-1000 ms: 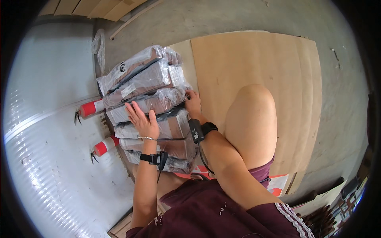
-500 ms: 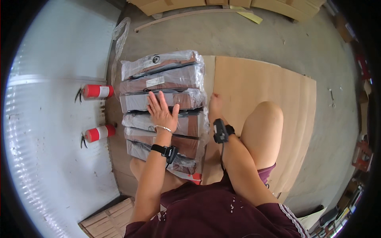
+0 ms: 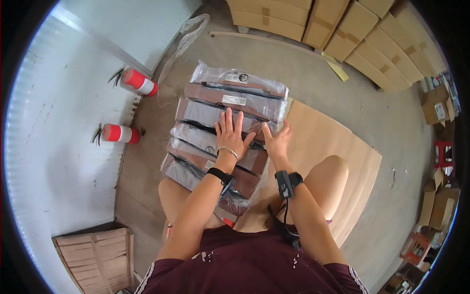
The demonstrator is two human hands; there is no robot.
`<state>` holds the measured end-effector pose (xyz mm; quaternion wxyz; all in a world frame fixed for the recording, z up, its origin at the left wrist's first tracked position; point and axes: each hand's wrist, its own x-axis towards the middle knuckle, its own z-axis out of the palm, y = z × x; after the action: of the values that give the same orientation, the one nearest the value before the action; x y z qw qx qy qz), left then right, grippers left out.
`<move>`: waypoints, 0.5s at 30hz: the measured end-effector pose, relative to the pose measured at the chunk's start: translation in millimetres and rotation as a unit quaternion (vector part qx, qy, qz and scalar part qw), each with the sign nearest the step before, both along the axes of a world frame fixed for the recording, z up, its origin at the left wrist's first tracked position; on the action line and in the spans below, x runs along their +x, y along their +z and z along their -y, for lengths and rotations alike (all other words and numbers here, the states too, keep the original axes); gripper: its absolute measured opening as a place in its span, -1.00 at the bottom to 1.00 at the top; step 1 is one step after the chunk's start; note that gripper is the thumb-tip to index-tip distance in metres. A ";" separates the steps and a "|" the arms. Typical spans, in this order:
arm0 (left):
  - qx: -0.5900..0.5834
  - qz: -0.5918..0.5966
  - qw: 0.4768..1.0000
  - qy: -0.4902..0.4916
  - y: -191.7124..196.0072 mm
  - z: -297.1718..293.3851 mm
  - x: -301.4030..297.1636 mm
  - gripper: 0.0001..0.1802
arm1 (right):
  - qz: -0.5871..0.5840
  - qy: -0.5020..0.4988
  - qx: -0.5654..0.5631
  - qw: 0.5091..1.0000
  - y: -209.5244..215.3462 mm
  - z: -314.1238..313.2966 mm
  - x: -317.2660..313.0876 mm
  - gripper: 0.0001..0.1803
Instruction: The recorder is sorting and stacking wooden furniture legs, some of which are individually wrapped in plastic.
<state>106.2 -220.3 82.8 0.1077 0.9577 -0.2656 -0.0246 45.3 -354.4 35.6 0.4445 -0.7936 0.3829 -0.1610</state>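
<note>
A row of several long brown-and-grey packs in clear plastic wrap (image 3: 215, 134) lies in front of me, one behind another. My left hand (image 3: 234, 136) rests flat with fingers spread on the middle packs; nothing is in its grasp. At the right ends of the packs is my right hand (image 3: 277, 139), thumb and fingers apart, touching or close to the plastic near the third pack from the far end. White labels show on the far pack (image 3: 240, 77) and on the second pack (image 3: 236, 100). Each wrist wears a black strapped device.
A flat cardboard sheet (image 3: 328, 142) lies right of the packs. Two red fire extinguishers (image 3: 139, 82) stand by the white wall (image 3: 83, 147) at left. Stacked cartons (image 3: 274, 18) line the far side; a wooden pallet (image 3: 98, 257) is at lower left. Shelved goods and boxes (image 3: 435, 105) stand at right.
My view has turned, so the packs appear tilted and farther right. My right hand has moved up to the packs' right ends and opened its fingers. My left hand stays flat on the packs.
</note>
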 end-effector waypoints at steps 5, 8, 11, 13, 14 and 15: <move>-0.025 0.015 0.999 0.015 2.1 -1.3 1.1 -0.13 | 0.042 0.100 -0.078 0.991 33.9 -19.8 -22.2 -0.16; -0.042 0.013 0.999 0.015 0.9 0.6 2.7 -0.14 | 0.028 0.065 -0.074 0.995 38.7 -19.9 -15.5 -0.19; -0.038 0.003 0.999 0.020 1.7 5.6 2.4 -0.16 | 0.005 0.068 -0.077 0.995 28.7 -6.3 -14.2 -0.19; -0.036 0.007 0.999 0.016 -0.2 1.4 4.9 -0.16 | -0.016 0.079 -0.043 0.996 30.4 -3.3 -9.1 -0.24; -0.022 -0.001 1.000 0.020 -0.2 -1.2 3.9 -0.17 | -0.036 0.083 -0.010 0.996 32.1 -1.8 -7.0 -0.30; -0.024 0.001 0.999 0.025 -0.5 -3.1 3.3 -0.17 | -0.034 0.088 -0.012 0.995 37.8 -1.1 -5.8 -0.30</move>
<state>109.5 -217.3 82.4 0.1306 0.9612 -0.2425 -0.0149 39.4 -353.4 73.4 0.4344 -0.8344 0.3244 -0.0986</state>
